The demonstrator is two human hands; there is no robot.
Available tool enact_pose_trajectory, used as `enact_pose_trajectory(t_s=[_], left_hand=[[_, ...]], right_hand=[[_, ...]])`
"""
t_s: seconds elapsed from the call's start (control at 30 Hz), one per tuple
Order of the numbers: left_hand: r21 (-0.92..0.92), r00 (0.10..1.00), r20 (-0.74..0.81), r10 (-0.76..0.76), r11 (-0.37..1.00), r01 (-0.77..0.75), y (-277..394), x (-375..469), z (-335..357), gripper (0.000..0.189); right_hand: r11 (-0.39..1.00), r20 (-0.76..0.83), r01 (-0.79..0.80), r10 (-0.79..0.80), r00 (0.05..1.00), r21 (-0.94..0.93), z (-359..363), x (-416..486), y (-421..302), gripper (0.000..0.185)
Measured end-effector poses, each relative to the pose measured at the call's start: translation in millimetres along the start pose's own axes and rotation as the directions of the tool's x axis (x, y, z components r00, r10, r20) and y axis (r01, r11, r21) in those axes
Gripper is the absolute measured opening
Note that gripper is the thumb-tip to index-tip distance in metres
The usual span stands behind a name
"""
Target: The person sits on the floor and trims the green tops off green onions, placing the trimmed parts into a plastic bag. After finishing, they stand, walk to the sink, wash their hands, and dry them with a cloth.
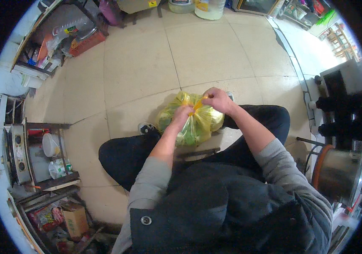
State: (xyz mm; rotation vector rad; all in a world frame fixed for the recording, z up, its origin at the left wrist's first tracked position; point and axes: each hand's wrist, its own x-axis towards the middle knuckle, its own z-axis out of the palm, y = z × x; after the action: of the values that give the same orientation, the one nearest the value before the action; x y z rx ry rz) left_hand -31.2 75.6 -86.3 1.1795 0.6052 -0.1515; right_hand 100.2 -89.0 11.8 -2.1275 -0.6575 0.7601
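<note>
A filled, see-through yellow plastic bag [196, 131] sits between my knees, and pale green contents show through it. Its top is drawn together into a twisted orange-yellow neck [197, 105]. My left hand [183, 115] grips the base of that neck, with its fingers partly hidden from above. The fingers of my right hand [218, 99] pinch the upper end of the neck, just up and right of the left hand. Whether the neck is knotted cannot be made out.
Tiled floor [139, 66] stretches ahead. At left stand metal racks with a white bucket [50, 144] and a cardboard box [75, 221]. A red crate [89, 43] lies at upper left, plastic jugs [210, 10] at the top. A large metal drum [339, 177] stands near my right elbow.
</note>
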Motion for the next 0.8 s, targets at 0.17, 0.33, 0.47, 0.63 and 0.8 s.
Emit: enact_pose_trajectory(t_s=[0.17,0.33,0.47,0.63,0.8], left_hand=[[0.713,0.933,0.150,0.327,0.617,-0.331,-17,-5,2,0.019],[0.674,0.885,0.217,0.411,0.593,-0.441,-28,-14,-12,0.018],[0.491,0.963,-0.052,0.265,0.846,-0.207,-37,-5,-7,0.015],[0.118,0.933,-0.360,0.016,0.993,0.029,-42,14,3,0.021],[0.407,0.947,-0.308,0.087,0.912,0.049,-41,14,5,0.029]], right_hand=[[0.894,0.189,0.435,-0.411,0.892,-0.107,23,-32,-27,0.027],[0.885,0.147,0.385,-0.358,0.922,-0.262,54,-7,-2,0.035],[0.881,0.373,0.317,-0.179,0.910,-0.352,68,16,29,0.029],[0.867,0.385,0.184,0.009,0.923,-0.462,67,23,48,0.029],[0.895,0.435,0.193,0.001,0.901,-0.402,59,12,43,0.023]])
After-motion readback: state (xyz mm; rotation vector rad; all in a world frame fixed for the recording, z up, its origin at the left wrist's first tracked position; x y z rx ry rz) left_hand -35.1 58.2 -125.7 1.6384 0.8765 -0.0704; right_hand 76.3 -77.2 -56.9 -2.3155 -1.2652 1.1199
